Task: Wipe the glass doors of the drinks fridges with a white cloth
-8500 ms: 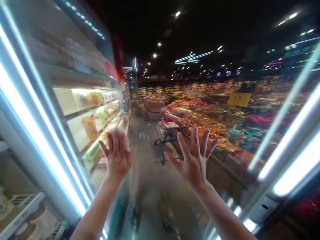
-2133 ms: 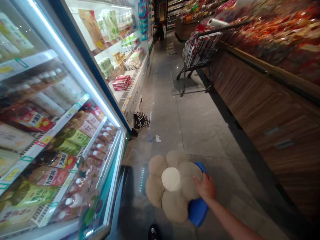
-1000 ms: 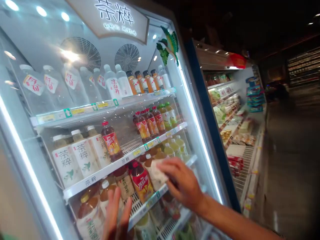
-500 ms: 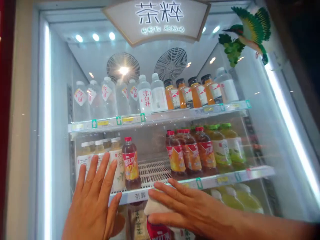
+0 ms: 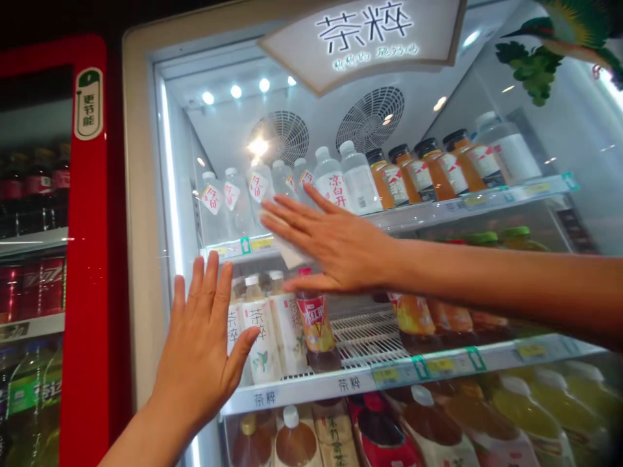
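My left hand (image 5: 199, 353) lies flat with its fingers spread, against the glass door (image 5: 360, 256) of a lit drinks cooler, near the left end of the middle shelf. Under the palm and fingers of my right hand (image 5: 335, 243) is a folded white cloth (image 5: 291, 254), held against the glass in front of the upper shelf's edge. Most of the cloth is hidden by that hand. Behind the glass, just below my right hand, stands a red-capped iced tea bottle (image 5: 315, 318). White-labelled tea bottles (image 5: 260, 331) stand to its left.
Clear water bottles (image 5: 335, 181) and orange drink bottles (image 5: 431, 172) line the upper shelf. Large bottles (image 5: 296, 441) fill the lower shelf. A lit sign (image 5: 367, 39) and a bird decoration (image 5: 559, 39) are overhead. A red cooler (image 5: 92, 259) stands at left.
My right hand has moved up with the cloth, from the middle shelf's edge to the upper shelf's. The view has shifted left, bringing in the red cooler. My left hand stays flat.
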`<state>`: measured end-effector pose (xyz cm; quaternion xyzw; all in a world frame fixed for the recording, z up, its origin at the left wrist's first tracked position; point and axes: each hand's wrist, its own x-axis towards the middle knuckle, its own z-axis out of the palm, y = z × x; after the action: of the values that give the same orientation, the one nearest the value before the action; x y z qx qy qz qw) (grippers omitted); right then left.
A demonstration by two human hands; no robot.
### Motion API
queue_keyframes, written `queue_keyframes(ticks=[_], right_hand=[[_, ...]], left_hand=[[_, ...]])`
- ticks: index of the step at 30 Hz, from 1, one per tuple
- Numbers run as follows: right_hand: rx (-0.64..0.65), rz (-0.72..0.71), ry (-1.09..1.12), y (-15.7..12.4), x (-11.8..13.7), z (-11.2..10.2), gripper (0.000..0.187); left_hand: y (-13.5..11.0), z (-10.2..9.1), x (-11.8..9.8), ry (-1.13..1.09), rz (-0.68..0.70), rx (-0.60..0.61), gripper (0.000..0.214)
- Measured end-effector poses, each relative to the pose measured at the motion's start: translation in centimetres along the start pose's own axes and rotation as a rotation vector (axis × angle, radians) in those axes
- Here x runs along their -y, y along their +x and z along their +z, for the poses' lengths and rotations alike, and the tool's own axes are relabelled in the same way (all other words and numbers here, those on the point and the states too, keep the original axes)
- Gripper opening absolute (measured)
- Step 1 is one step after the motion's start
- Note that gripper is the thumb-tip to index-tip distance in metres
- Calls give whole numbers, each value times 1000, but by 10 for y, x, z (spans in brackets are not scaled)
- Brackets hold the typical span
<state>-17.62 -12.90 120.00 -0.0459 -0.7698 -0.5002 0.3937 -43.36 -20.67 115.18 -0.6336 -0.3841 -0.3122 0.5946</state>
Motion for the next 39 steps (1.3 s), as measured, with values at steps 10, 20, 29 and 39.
queue_keyframes(ticks=[10,20,29,39], right_hand=[[14,87,-108,43,-7,-4,98],[-16,143,-172,-57,-68,-33,97],[-5,291,-211,-209,-131,-83,99],[-39,410,-248,-313,-159,-109,100]], left_hand=[[7,-7,3,-22,-60,-30,76],[75,23,-83,-7,11,-114,76],[144,57,-221,-27,118,-167,78],[181,73,-326,-49,148,-172,78]])
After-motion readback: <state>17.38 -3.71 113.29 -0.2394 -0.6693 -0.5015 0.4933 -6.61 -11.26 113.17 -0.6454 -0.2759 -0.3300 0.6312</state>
